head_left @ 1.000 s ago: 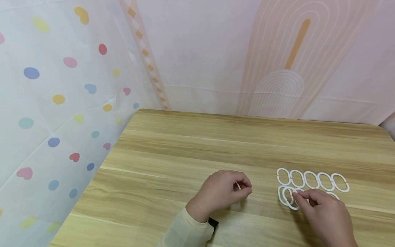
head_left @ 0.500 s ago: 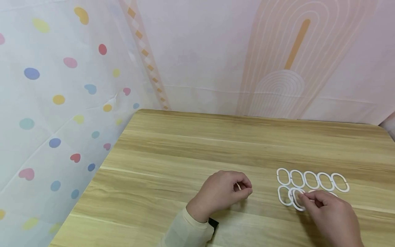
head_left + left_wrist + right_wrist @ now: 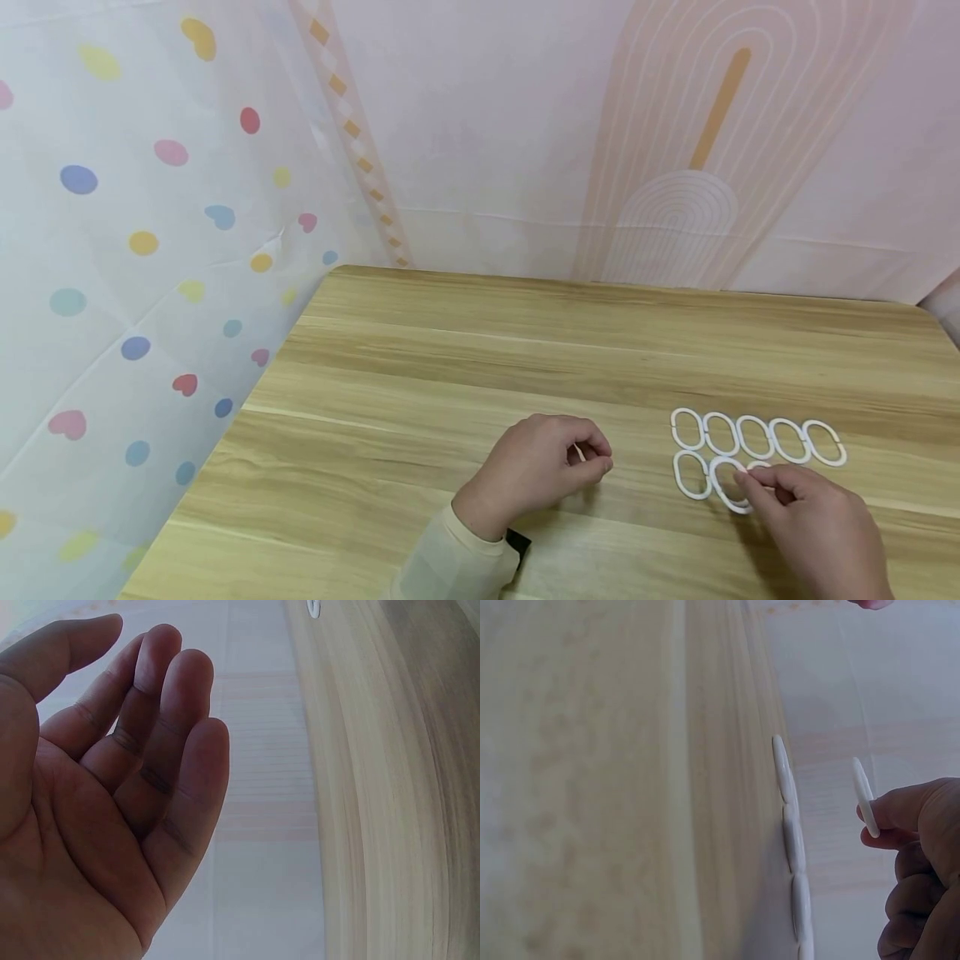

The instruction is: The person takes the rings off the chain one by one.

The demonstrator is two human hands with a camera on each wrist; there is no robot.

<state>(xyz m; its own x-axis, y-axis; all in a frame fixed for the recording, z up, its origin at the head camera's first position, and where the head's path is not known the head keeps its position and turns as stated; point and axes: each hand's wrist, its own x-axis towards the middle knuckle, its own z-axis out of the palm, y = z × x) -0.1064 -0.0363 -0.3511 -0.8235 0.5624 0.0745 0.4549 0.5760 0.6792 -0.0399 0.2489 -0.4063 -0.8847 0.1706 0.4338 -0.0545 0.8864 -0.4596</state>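
My right hand [image 3: 817,521] pinches a white oval plastic link [image 3: 865,799] between thumb and fingertips. In the right wrist view this link is seen edge-on, raised off the tabletop. Beneath it, a front row of white links [image 3: 794,840] lies on the wood; the head view shows its leftmost link [image 3: 677,477], while the hand and held link hide part of the rest. Behind runs another row of several white links [image 3: 772,440], side by side. My left hand [image 3: 532,462] stays left of the rows with loosely curled fingers [image 3: 187,690] and holds nothing.
The wood-grain table [image 3: 450,350] reaches back to a pink patterned cloth [image 3: 487,150]. A white cloth with coloured dots [image 3: 150,275] hangs along the left side. A small black object [image 3: 519,543] shows beside the left sleeve [image 3: 457,558].
My right hand has shifted slightly right along the front row with the pinched link, moving off the leftmost link and over the second one. The left hand has stayed still.
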